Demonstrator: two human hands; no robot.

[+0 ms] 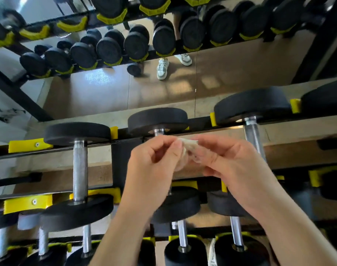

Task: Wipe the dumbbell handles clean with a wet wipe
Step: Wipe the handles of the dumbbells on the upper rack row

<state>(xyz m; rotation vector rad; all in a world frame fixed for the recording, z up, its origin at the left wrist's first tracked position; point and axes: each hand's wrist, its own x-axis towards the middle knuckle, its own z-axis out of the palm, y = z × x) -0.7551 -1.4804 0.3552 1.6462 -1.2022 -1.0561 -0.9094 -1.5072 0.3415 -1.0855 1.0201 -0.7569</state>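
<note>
Both hands hold a crumpled white wet wipe (186,150) above the middle dumbbell (157,120) on the rack's upper shelf. My left hand (154,166) pinches the wipe's left side and my right hand (234,166) grips its right side. They hide most of that dumbbell's metal handle; only its top stub shows below the far black weight. To the left lies another dumbbell with a bare grey handle (80,169). At the right, a third dumbbell's handle (253,135) is partly behind my right hand.
The black rack has yellow cradles (27,145) and a lower shelf with several more dumbbells (183,239). A mirror behind reflects dumbbell rows (110,50), the tan floor and a person's white shoes (162,69).
</note>
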